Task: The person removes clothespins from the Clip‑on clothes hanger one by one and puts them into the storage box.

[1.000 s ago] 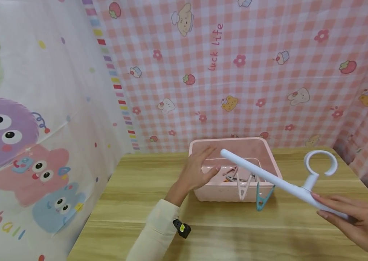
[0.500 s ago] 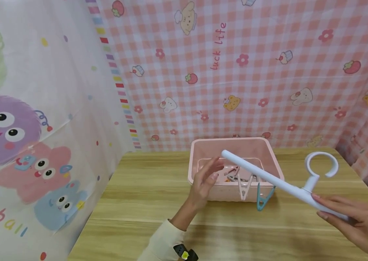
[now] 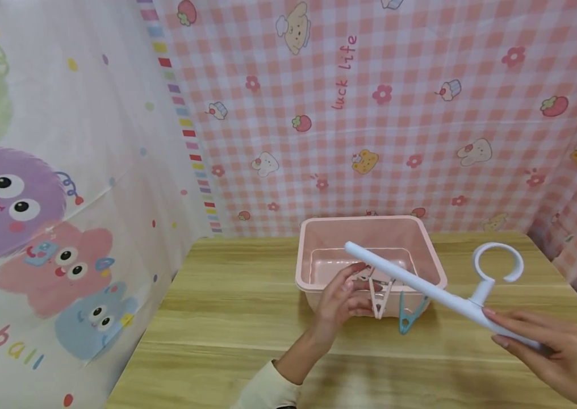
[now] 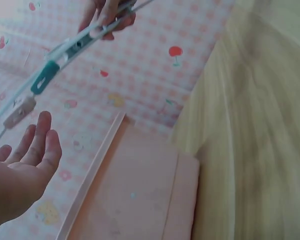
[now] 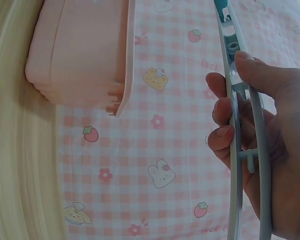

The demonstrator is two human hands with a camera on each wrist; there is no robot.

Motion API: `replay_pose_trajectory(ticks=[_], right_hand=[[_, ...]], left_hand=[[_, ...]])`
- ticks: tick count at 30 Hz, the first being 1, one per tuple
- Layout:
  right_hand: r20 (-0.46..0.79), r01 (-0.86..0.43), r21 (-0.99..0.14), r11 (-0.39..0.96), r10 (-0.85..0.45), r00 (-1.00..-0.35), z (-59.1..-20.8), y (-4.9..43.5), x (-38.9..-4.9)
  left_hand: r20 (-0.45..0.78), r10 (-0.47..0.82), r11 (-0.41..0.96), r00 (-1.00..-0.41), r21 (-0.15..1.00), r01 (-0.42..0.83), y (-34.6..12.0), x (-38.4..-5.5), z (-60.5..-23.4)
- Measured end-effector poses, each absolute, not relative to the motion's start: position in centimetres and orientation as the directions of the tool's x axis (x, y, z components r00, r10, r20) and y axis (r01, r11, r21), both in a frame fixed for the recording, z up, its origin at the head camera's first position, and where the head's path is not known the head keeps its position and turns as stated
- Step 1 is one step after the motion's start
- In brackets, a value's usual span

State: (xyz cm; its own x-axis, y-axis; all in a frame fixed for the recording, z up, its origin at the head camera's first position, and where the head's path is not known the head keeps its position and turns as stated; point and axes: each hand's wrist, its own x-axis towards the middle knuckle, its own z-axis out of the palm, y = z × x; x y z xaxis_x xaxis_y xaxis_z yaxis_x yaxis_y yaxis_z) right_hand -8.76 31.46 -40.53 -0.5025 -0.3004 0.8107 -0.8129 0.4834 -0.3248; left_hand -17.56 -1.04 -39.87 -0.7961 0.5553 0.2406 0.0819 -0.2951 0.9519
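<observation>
My right hand grips one end of a white clip hanger, with a ring hook pointing up. The bar slants down toward that hand. From it hang a pink clothespin and a teal clothespin. My left hand is close to the pink one, its fingertips overlapping it in the head view. The left wrist view has that hand's fingers loosely extended, a gap between them and the pink clip. Right thumb and fingers wrap the two rails of the hanger in the right wrist view.
A pink plastic basket stands on the wooden table behind the hanger; small clips inside are partly hidden by my left hand. Pink checked cloth hangs along the back, white cartoon cloth on the left.
My left hand has moved from over the basket's left rim rightward and down to the pink clothespin. The hanger has shifted slightly, still held in my right hand.
</observation>
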Motion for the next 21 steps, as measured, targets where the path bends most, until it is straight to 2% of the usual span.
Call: replay_pose_trajectory(ticks=[6,13,17,21], right_hand=[[0.794,-0.808,-0.314,0.499,-0.329,-0.512,-40.7,31.3,-8.7],[0.717,-0.763,-0.309,0.568,-0.388,-0.579,-40.3,31.3,-8.3],[0.723,-0.781,-0.303,0.545,-0.402,-0.561,-40.7,31.3,-8.4],[0.714,-0.777,-0.307,0.550,-0.407,-0.570,-41.1,31.1,-8.3]], left_hand=[[0.157,0.574,-0.284,-0.804,0.959,-0.016,-0.3,-16.6,-39.7],[0.060,0.597,-0.270,-0.800,0.954,-0.131,0.4,-16.2,-40.0],[0.020,0.617,-0.253,-0.787,0.952,-0.174,0.7,-15.9,-40.2],[-0.002,0.604,-0.251,-0.797,0.948,-0.193,1.2,-15.6,-40.1]])
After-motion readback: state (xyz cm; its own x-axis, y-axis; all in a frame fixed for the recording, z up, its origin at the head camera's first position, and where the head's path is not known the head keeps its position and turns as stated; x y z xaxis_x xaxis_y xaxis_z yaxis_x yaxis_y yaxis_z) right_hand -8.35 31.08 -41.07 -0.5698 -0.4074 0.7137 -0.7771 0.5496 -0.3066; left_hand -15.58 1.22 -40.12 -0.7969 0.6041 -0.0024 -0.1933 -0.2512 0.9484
